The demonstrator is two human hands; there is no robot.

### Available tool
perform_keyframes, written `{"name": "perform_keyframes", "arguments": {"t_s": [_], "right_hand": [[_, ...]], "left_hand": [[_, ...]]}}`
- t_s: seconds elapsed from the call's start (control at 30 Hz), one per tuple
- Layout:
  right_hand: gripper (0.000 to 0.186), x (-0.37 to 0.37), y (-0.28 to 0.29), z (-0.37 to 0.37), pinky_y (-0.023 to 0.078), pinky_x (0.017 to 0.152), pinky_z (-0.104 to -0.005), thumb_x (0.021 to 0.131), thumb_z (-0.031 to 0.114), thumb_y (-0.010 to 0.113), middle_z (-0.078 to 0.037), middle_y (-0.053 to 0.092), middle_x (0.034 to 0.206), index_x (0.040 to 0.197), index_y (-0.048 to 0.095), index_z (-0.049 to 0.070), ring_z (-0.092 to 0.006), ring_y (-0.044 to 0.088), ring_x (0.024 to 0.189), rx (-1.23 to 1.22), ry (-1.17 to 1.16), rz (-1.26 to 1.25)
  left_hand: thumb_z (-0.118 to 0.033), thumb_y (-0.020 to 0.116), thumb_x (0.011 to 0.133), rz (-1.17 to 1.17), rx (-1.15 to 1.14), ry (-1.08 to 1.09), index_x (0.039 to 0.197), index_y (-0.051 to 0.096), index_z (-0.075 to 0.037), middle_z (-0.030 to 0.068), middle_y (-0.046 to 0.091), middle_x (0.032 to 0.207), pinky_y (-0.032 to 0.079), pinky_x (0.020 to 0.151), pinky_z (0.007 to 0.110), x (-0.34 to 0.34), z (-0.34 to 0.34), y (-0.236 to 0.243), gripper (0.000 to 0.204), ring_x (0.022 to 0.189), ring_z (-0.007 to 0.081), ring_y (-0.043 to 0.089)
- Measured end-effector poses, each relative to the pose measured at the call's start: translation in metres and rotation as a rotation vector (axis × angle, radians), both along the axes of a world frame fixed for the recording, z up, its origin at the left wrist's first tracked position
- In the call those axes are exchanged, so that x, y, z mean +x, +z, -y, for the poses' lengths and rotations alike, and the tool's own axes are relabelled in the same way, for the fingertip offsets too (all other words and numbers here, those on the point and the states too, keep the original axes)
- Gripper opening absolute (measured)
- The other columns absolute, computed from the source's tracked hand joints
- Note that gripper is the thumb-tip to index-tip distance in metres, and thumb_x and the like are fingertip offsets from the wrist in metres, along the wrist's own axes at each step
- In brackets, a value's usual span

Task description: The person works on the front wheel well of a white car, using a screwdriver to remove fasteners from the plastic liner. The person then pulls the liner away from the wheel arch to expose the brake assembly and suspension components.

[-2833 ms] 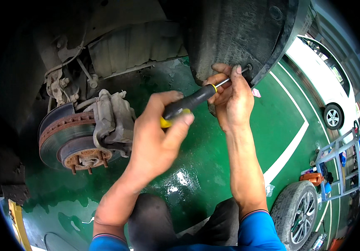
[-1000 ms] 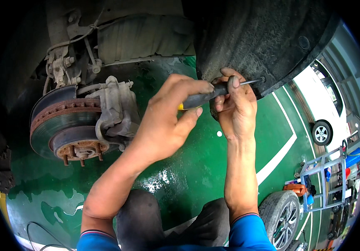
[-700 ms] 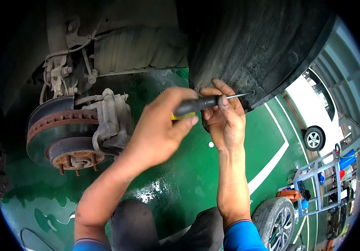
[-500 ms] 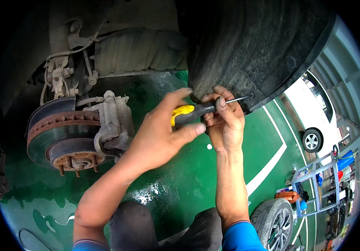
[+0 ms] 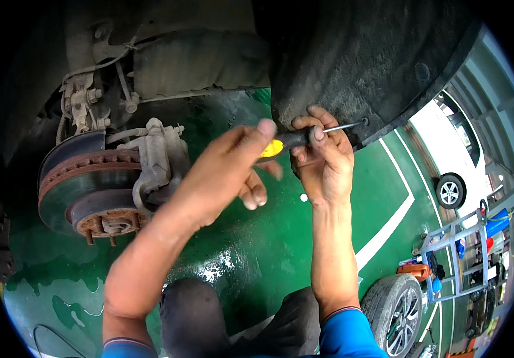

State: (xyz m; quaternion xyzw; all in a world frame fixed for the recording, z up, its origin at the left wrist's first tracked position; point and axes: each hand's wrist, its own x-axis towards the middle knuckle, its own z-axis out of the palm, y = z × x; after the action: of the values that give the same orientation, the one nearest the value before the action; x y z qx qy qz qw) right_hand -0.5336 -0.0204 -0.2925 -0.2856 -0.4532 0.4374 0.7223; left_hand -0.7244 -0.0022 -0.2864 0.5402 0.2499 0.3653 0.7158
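A screwdriver with a black and yellow handle slants up to the right. Its metal tip meets a small round fastener low on the dark wheel-arch liner. My right hand pinches the front of the handle between thumb and fingers. Around the rear yellow end, my left hand is turned with its thumb on top; its lower fingers hang loosely and are partly blurred. The palm hides the handle's butt.
At the left stands a rusty brake disc with its caliper. A removed wheel lies at lower right, near a grey metal rack and an orange container. A white car is parked beyond, on the green floor.
My left hand has rolled about the handle: its thumb went from below to above, and its fingers now hang beneath. The right hand keeps its pinch, and the tip stays at the fastener.
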Motion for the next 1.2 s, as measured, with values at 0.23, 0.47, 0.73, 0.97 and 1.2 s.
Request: {"name": "perform_keyframes", "arguments": {"t_s": [0.23,0.47,0.73,0.97,1.2], "right_hand": [[0.048,0.001,-0.002,0.006,0.05,0.058,-0.023,0.091,0.009,0.066,-0.021,0.068,0.104,0.129,0.044,-0.01,-0.0164,0.064,0.068,0.019,0.144,-0.06],[0.051,0.008,-0.003,-0.002,0.052,0.067,-0.0268,0.092,0.01,0.064,-0.023,0.067,0.109,0.133,0.041,-0.011,-0.0194,0.065,0.076,0.06,0.121,-0.01],[0.046,0.005,0.006,0.008,0.051,0.062,-0.0248,0.093,0.012,0.064,-0.022,0.068,0.108,0.128,0.046,-0.011,-0.0164,0.061,0.068,-0.036,0.089,0.015],[0.047,0.01,0.0,-0.001,0.05,0.066,-0.0255,0.091,0.007,0.064,-0.02,0.068,0.109,0.13,0.045,-0.012,-0.0151,0.06,0.072,0.044,0.107,0.018],[0.056,0.012,0.003,0.008,0.05,0.068,-0.027,0.092,0.019,0.066,-0.021,0.066,0.112,0.135,0.044,-0.008,-0.0167,0.061,0.077,0.052,0.195,0.007]], "left_hand": [[-0.006,0.074,0.078,-0.265,1.115,0.436,0.125,0.055,-0.004,0.0131,0.06,0.11,0.052,0.084,0.039,0.013,0.005,-0.023,0.051,0.099,0.0305,0.064],[-0.033,0.058,0.1,0.076,-0.213,-0.103,0.125,0.051,0.004,0.0133,0.064,0.085,0.043,0.045,0.023,-0.004,0.001,0.003,0.045,0.051,0.0126,0.058],[-0.004,0.075,0.08,-0.267,1.375,0.5,0.134,0.049,-0.005,0.0064,0.054,0.118,0.051,0.065,0.033,0.012,-0.012,-0.029,0.059,0.087,0.0169,0.061],[-0.021,0.065,0.094,0.087,0.067,-0.078,0.13,0.047,0.005,0.0134,0.061,0.103,0.05,0.066,0.026,-0.006,-0.011,-0.006,0.048,0.075,0.016,0.06],[-0.01,0.067,0.09,-0.13,1.305,0.491,0.127,0.053,0.001,0.0093,0.06,0.11,0.052,0.076,0.029,0.014,-0.008,-0.019,0.041,0.09,0.0198,0.061]]}}
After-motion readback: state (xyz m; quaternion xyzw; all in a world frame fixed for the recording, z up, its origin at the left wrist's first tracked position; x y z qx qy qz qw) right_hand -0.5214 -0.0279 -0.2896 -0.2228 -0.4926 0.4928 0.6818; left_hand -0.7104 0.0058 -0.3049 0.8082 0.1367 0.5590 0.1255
